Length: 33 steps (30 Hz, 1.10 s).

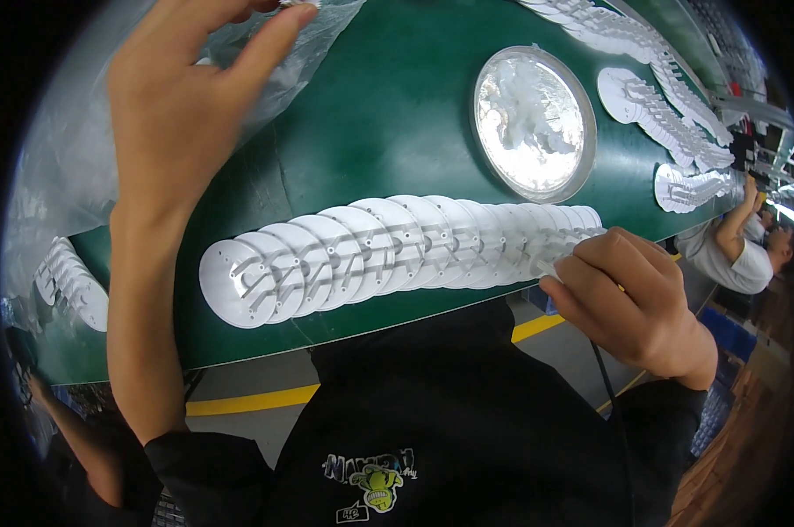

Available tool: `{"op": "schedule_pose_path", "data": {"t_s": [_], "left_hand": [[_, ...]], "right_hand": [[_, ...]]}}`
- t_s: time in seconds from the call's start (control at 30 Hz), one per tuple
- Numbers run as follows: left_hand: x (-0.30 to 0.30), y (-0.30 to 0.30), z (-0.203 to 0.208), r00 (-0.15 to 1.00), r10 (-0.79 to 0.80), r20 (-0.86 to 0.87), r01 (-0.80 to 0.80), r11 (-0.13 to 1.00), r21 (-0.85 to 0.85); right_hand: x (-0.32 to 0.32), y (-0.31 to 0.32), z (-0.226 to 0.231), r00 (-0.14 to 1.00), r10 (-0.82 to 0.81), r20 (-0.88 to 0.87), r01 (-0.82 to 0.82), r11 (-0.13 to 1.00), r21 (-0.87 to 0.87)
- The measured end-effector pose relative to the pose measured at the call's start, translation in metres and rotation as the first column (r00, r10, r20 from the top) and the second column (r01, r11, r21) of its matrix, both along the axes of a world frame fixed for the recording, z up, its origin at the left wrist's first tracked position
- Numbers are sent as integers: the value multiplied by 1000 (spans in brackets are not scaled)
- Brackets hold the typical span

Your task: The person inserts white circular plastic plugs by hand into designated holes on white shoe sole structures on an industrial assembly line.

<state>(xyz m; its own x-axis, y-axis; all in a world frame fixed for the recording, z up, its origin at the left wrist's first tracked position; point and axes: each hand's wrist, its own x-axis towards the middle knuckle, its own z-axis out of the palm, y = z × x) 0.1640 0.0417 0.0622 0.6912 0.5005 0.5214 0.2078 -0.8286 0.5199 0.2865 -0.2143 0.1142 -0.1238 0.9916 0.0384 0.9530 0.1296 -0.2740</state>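
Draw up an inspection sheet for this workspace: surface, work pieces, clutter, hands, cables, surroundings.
Surface: green table, glossy.
Work pieces: overlapping row of white discs along the near edge; round metal dish with pale contents beyond it; more disc rows at right.
Clutter: crumpled clear plastic, upper left.
Hands: left hand raised, small white piece at its fingertips; right hand apparently pinching a pale piece at the row's right end.
Cables: thin black cord below the right hand.
Surroundings: co-worker at right; another person's arm at left; yellow floor line.

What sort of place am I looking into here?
Probably a factory assembly line: overlapping white discs laid out in rows on a long green table, yellow floor lines, and another person at the right.
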Motion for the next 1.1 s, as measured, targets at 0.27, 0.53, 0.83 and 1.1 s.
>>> {"op": "schedule_pose_path", "data": {"t_s": [0.27,0.53,0.83,1.1], "left_hand": [[-8,-15,-12,787,-532,313,540,839,71],[-17,-52,44,831,-556,-14,556,831,1],[8,-53,51,896,-434,-96,443,890,112],[2,49,-13,951,-139,-275,202,955,218]], "right_hand": [[-4,4,11,992,-67,111,77,993,-85],[-8,10,55,939,-309,-150,305,951,-50],[31,26,34,797,-237,-556,273,962,-18],[108,10,-5,930,-258,-263,315,926,208]]}}
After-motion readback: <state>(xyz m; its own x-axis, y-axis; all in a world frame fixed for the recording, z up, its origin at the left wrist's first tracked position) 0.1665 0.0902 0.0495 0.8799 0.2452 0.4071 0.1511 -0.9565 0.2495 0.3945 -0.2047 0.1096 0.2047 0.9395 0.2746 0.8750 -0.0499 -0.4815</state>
